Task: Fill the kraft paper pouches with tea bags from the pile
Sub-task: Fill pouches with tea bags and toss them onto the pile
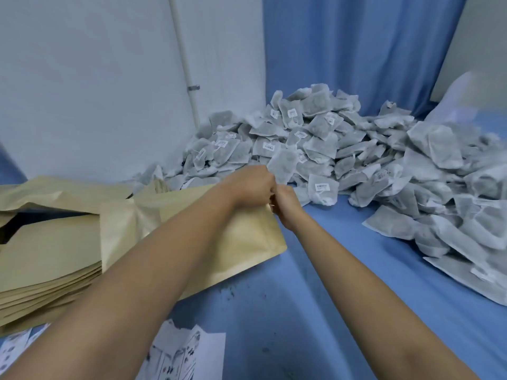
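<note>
Gripping tan kraft pouch (247,237) mouth, left hand (251,185) and right hand (285,202), grey tea bag pile (343,144) beyond

Nothing here can be read as a word, brand or number. In the pile of tea bags (315,138), several bags carry small white stickers (322,186). One sits at the pile's near edge, others on its left slope (221,144), at its middle (269,146) and near its top (292,113). Each shows a dark barcode-like band with a line of tiny print under it, too small to make out. On the near side of the pile, printed sheets (186,352) lie on the blue surface (343,270), bearing dark line drawings and marks, perhaps characters, too blurred to tell.
</note>
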Demonstrator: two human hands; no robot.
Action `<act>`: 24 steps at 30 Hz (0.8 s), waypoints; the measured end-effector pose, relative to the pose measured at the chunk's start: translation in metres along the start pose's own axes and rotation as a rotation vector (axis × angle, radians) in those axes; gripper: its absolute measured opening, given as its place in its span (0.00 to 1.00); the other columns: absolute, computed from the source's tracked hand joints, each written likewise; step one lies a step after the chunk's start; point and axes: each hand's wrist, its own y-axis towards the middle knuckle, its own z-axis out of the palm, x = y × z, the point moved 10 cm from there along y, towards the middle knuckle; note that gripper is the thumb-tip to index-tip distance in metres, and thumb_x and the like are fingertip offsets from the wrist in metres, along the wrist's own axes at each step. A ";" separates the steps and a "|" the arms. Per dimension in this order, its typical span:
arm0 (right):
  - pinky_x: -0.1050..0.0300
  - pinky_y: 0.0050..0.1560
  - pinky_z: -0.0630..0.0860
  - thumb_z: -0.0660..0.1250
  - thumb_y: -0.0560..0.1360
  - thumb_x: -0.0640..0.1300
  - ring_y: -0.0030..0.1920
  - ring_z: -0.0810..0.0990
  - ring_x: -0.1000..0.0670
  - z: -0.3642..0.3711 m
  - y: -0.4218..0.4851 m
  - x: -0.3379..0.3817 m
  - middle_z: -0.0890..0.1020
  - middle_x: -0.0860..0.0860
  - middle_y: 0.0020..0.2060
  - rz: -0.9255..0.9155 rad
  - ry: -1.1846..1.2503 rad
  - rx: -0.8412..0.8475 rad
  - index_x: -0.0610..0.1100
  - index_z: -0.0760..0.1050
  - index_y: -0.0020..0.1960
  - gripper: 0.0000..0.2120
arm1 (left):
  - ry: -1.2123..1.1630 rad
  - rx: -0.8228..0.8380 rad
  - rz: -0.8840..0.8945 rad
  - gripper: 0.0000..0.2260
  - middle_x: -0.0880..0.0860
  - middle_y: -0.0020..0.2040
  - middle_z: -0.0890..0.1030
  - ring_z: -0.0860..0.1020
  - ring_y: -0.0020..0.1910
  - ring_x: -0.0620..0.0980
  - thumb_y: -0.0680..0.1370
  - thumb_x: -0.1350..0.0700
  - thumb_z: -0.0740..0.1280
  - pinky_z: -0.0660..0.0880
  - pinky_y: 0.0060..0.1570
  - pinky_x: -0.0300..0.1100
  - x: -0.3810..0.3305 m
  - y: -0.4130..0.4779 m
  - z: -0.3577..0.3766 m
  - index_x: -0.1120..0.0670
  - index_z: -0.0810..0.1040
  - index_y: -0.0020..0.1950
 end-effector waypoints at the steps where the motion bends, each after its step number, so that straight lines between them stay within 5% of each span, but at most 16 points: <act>1: 0.61 0.31 0.71 0.58 0.77 0.36 0.28 0.76 0.55 -0.013 0.013 0.003 0.76 0.47 0.32 -0.033 0.005 -0.049 0.40 0.74 0.40 0.09 | 0.001 0.018 -0.006 0.17 0.53 0.26 0.59 0.57 0.28 0.50 0.70 0.66 0.60 0.55 0.30 0.42 0.006 0.014 0.005 0.54 0.58 0.26; 3: 0.52 0.46 0.75 0.65 0.74 0.44 0.46 0.80 0.49 -0.062 0.044 0.022 0.81 0.45 0.44 -0.203 -0.296 -0.264 0.40 0.78 0.47 0.08 | -0.034 0.043 -0.014 0.16 0.53 0.26 0.58 0.57 0.30 0.51 0.68 0.67 0.60 0.54 0.30 0.44 0.021 0.038 0.017 0.54 0.57 0.26; 4: 0.47 0.59 0.72 0.68 0.72 0.50 0.59 0.76 0.45 -0.088 0.063 0.035 0.79 0.43 0.56 -0.268 -0.594 -0.377 0.42 0.77 0.57 0.17 | -0.058 0.056 -0.019 0.16 0.53 0.26 0.57 0.57 0.30 0.52 0.68 0.67 0.59 0.54 0.30 0.44 0.028 0.048 0.023 0.53 0.56 0.26; 6: 0.38 0.72 0.51 0.70 0.67 0.63 0.74 0.54 0.37 -0.134 0.096 0.052 0.58 0.40 0.74 -0.234 -1.189 -0.543 0.47 0.61 0.73 0.41 | -0.093 0.085 -0.031 0.15 0.53 0.27 0.57 0.59 0.32 0.52 0.66 0.68 0.58 0.55 0.32 0.46 0.038 0.066 0.037 0.54 0.56 0.26; 8: 0.29 0.70 0.43 0.69 0.65 0.68 0.74 0.40 0.31 -0.181 0.127 0.054 0.41 0.38 0.76 -0.065 -1.446 -0.600 0.52 0.46 0.77 0.51 | -0.086 0.118 -0.018 0.15 0.52 0.27 0.57 0.61 0.32 0.53 0.66 0.68 0.58 0.55 0.33 0.46 0.040 0.081 0.051 0.54 0.56 0.26; 13: 0.32 0.71 0.53 0.72 0.65 0.65 0.74 0.43 0.29 -0.257 0.182 0.009 0.38 0.35 0.74 0.168 -1.303 -0.450 0.56 0.36 0.77 0.56 | -0.070 0.107 0.018 0.17 0.52 0.26 0.58 0.59 0.28 0.52 0.68 0.67 0.59 0.53 0.28 0.43 0.036 0.109 0.076 0.53 0.56 0.26; 18: 0.41 0.62 0.71 0.75 0.67 0.56 0.65 0.67 0.32 -0.266 0.196 0.007 0.60 0.37 0.70 0.008 -1.242 -0.467 0.54 0.56 0.75 0.43 | -0.117 0.097 0.017 0.17 0.51 0.27 0.58 0.59 0.28 0.51 0.69 0.65 0.59 0.53 0.29 0.43 0.042 0.120 0.080 0.52 0.57 0.25; 24: 0.47 0.60 0.73 0.72 0.69 0.53 0.62 0.73 0.38 -0.247 0.175 -0.002 0.68 0.40 0.66 -0.071 -1.247 -0.281 0.54 0.60 0.73 0.37 | -0.144 0.100 -0.010 0.16 0.53 0.27 0.57 0.55 0.28 0.52 0.67 0.68 0.58 0.52 0.30 0.44 0.037 0.107 0.066 0.53 0.56 0.26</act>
